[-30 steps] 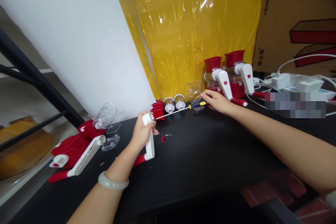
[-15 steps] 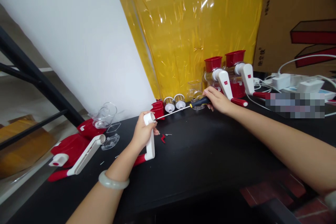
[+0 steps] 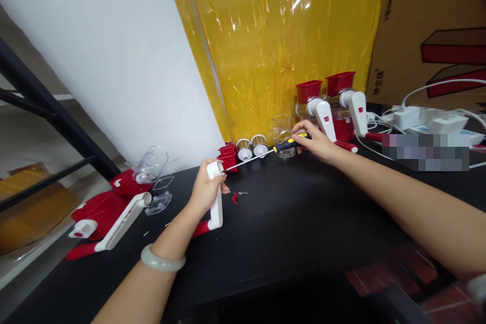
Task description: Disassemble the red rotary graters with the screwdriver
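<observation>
My left hand (image 3: 207,188) is closed around a white crank handle (image 3: 216,211) with a red grip, held upright above the black table. In my right hand (image 3: 312,140) is a screwdriver (image 3: 287,145) with a black and yellow handle, gripped by the fingers. Its long shaft slants down to the left, and the tip meets the top end of the crank handle; the exact contact point is too small to make out. On the table just right of the crank handle lie a small red plastic piece (image 3: 235,198) and a small metal screw (image 3: 243,193).
Red grater parts (image 3: 96,215) and another white crank handle (image 3: 123,223) lie at left, near clear plastic pieces (image 3: 159,202). Two grater drums (image 3: 244,149) stand against the yellow sheet (image 3: 258,50). Assembled rotary graters (image 3: 308,92) and white cables and adapters (image 3: 450,129) are at right.
The screwdriver handle has turned, with its yellow part now showing, and my right fingers have shifted around it. My left hand holds the crank handle much as before.
</observation>
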Demonstrator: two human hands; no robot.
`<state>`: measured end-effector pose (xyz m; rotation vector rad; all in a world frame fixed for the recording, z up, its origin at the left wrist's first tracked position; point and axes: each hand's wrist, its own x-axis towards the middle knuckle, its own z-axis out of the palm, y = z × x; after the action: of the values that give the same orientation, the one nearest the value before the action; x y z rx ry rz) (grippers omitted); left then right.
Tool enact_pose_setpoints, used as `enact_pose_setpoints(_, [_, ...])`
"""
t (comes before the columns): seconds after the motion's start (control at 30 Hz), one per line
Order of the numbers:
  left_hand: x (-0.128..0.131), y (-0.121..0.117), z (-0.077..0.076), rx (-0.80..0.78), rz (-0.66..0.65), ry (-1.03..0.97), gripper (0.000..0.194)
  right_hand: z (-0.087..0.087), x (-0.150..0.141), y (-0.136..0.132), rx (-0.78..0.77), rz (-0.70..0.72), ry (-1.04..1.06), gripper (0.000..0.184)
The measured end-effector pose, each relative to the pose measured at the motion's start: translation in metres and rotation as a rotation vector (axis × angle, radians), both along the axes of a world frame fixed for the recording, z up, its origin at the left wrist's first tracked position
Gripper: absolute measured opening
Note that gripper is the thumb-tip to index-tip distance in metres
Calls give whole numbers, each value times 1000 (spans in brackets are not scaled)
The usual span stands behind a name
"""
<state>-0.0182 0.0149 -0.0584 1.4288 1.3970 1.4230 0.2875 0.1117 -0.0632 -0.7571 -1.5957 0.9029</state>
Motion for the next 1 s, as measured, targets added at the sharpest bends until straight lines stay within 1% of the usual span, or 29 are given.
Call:
enact_pose_setpoints(0.1, [-1, 1, -2, 2, -17, 11, 44, 1, 0, 0, -31, 23, 16, 29])
enact_pose_setpoints(0.17, [-1, 1, -2, 0, -22, 17, 44, 2, 0, -1, -18, -4, -14, 25])
enact_pose_setpoints(0.3, [0, 1, -2, -4, -11, 13, 44, 2, 1, -3, 29, -77, -176, 38])
enact_pose_setpoints(0.37, [0, 1, -2, -8, -7, 13, 44, 1, 2, -3, 43, -108, -245, 38])
enact_pose_setpoints(0.43, [-1, 1, -2, -7, -7, 13, 44, 1, 2, -4, 53, -125, -263, 36])
enact_pose_setpoints(0.67, [-1, 1, -3, 0, -12, 38, 43, 2, 1, -1, 54, -72, -126, 25])
enact_pose_setpoints(0.83, [-1, 1, -3, 4, -13, 17, 44, 2, -1, -2, 3, -37, -25, 25])
enact_pose_setpoints(1.0, [-2, 1, -4, 8, -24, 9, 46, -3, 0, 4, -32, -27, -16, 21])
